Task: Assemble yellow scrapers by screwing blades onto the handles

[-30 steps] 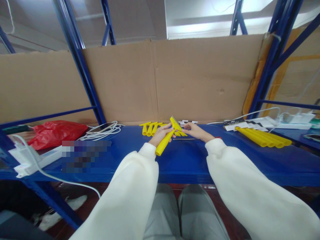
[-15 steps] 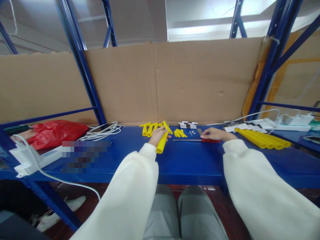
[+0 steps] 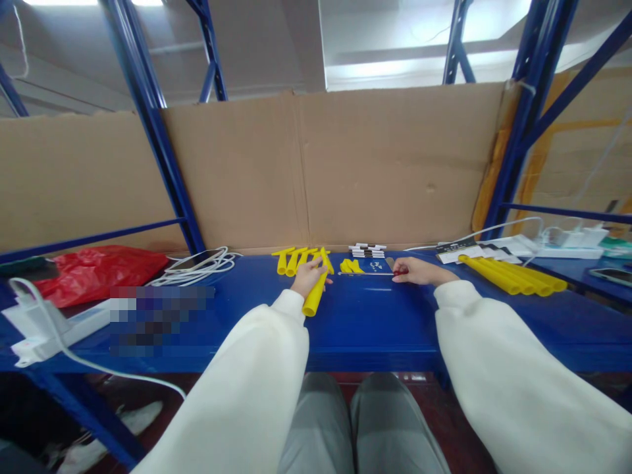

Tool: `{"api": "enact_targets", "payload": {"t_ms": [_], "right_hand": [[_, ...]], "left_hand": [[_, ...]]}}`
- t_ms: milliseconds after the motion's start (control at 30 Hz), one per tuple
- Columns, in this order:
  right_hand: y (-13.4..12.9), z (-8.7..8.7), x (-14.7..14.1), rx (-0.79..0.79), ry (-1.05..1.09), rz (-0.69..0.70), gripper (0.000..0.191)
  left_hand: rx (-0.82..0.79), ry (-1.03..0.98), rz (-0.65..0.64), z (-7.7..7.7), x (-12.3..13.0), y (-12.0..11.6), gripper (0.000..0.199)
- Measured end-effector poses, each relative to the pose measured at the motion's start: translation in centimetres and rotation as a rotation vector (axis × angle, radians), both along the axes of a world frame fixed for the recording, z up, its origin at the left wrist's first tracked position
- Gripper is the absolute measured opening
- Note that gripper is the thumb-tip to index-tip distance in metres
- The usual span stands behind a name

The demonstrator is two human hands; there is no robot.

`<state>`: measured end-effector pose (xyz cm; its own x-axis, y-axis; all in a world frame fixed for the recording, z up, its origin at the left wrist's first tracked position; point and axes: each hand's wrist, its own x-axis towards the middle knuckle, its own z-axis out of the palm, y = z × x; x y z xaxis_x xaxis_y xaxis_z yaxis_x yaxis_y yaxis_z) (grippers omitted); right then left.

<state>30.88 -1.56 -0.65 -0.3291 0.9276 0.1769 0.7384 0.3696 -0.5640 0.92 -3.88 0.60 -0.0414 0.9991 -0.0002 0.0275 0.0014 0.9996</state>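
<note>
While the left hand (image 3: 307, 278) grasps a yellow tool (image 3: 312, 301) over the blue shelf (image 3: 370, 322), its tubular end slanting toward the person, the right hand (image 3: 417, 271) has its fingers closed on a red-handled screwdriver (image 3: 401, 270), covering much of the handle. The left hand partly blocks a row of yellow tools (image 3: 291, 263) behind it. Between the hands lie small yellow pieces (image 3: 351, 266), near a black-and-white stack (image 3: 367, 251). Yellow tubes (image 3: 511, 276) sit farther right; white cable (image 3: 217, 263) and a red bag (image 3: 113, 271) lie left. Upright cardboard (image 3: 355, 164) closes off the back.
</note>
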Motion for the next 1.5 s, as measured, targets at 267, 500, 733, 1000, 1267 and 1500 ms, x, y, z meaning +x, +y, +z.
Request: {"api": "enact_targets", "payload": {"t_ms": [267, 500, 733, 1000, 1267, 1500], "right_hand": [[0.5, -0.7, -1.0, 0.176, 0.154, -0.068, 0.040], [-0.1, -0.4, -1.4, 0.160, 0.125, -0.043, 0.036], [0.2, -0.6, -1.5, 0.164, 0.095, -0.047, 0.038], [0.4, -0.7, -1.4, 0.151, 0.079, -0.060, 0.037], [0.3, -0.5, -1.5, 0.199, 0.037, -0.068, 0.030], [-1.8, 1.7, -2.1, 0.303, -0.210, -0.079, 0.016]], "left_hand": [[0.006, 0.040, -0.004, 0.1, 0.4, -0.4, 0.059], [0.002, 0.040, -0.031, 0.2, 0.3, -0.6, 0.056], [0.014, -0.009, -0.036, 0.5, 0.5, -0.9, 0.058], [0.005, 0.009, -0.051, 0.7, 0.6, -1.2, 0.059], [0.033, 0.056, -0.053, 0.1, 0.3, -0.5, 0.063], [0.067, 0.186, -0.049, 0.1, 0.0, -0.3, 0.061]]}}
